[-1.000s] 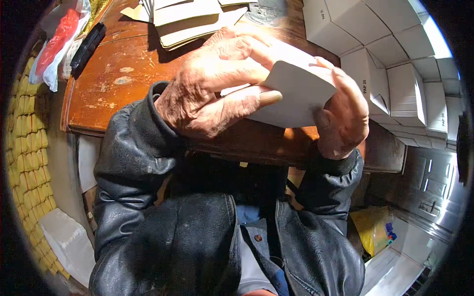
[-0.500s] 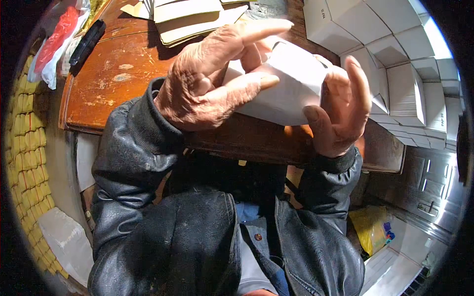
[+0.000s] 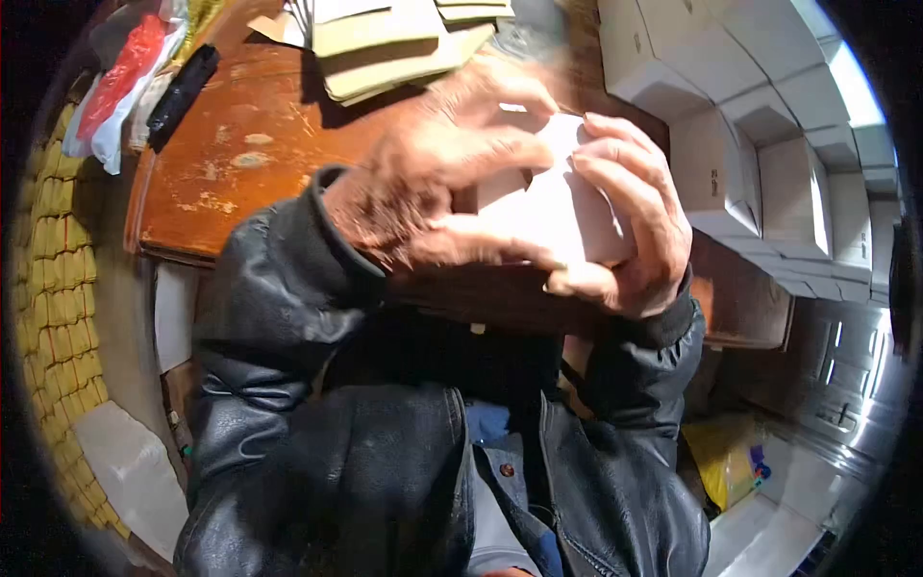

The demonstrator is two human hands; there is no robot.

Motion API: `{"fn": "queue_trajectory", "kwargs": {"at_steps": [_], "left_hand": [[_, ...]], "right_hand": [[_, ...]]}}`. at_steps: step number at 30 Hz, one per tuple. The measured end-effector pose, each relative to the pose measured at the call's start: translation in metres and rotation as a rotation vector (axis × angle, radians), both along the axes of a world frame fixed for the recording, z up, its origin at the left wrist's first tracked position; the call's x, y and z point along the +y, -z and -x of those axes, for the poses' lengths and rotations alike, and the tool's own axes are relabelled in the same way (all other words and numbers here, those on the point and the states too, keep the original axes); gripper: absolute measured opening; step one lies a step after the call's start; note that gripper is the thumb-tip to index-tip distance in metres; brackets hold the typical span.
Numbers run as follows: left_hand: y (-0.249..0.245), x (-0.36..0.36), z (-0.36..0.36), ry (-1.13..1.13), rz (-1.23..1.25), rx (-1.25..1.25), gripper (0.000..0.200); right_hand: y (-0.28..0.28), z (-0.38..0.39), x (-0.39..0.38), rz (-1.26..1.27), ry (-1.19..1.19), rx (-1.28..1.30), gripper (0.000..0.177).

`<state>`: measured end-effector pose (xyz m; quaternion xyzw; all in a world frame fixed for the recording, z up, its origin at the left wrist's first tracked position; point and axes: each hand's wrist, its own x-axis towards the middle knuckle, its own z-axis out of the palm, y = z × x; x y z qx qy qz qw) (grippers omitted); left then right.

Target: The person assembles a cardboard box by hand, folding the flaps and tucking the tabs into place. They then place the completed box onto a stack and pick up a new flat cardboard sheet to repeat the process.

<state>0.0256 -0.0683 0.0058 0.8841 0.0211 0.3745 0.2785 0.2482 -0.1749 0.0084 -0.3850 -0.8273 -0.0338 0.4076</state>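
Note:
A small white cardboard box (image 3: 567, 213) is held up over the near edge of the table, between both my hands. My left hand (image 3: 428, 178) is closed on its left side, with the thumb along the lower edge and the fingers over the top; motion blurs it somewhat. Around the right side curls my right hand (image 3: 642, 216), its fingers over the top corner and its thumb under the bottom edge. Much of the box is covered by my fingers, and bright light washes out its face.
The worn wooden table (image 3: 240, 183) bears a stack of yellowish paper pieces (image 3: 380, 48) at the back and a black object (image 3: 183, 96) at the left. White boxes (image 3: 711, 173) are stacked at the right. Yellow bundles (image 3: 58, 308) line the far left, beside plastic bags (image 3: 130, 72).
The right fingers have closed over the top of the box, and its thumb has moved to the lower edge. My left fingers have bent in from being stretched out. The box has turned.

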Motion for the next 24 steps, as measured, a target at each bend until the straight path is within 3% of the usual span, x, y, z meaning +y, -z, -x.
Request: {"fn": "queue_trajectory", "kwargs": {"at_steps": [1,3,10,17,24], "left_hand": [[-0.0015,-0.001,0.0012,-0.001,-0.009,0.018,0.071],[-0.0059,-0.0073,0.0,-0.036,0.035,-0.028,0.068],[-0.0023,-0.0106,0.0084,-0.043,0.061,0.115,0.1],[-0.0007,-0.0086,0.0067,-0.049,0.018,0.106,0.089],[0.001,-0.0081,0.0057,-0.067,0.013,0.084,0.092]], "right_hand": [[-0.003,0.0035,0.0004,-0.006,0.015,0.005,0.078],[-0.0051,0.0071,-0.0006,-0.012,0.06,-0.003,0.078],[-0.0077,0.0073,-0.0032,0.005,0.084,-0.082,0.085],[-0.0079,0.0073,-0.0044,0.02,0.091,-0.076,0.074],[-0.0006,0.0051,-0.0045,-0.024,0.081,-0.039,0.072]]}}
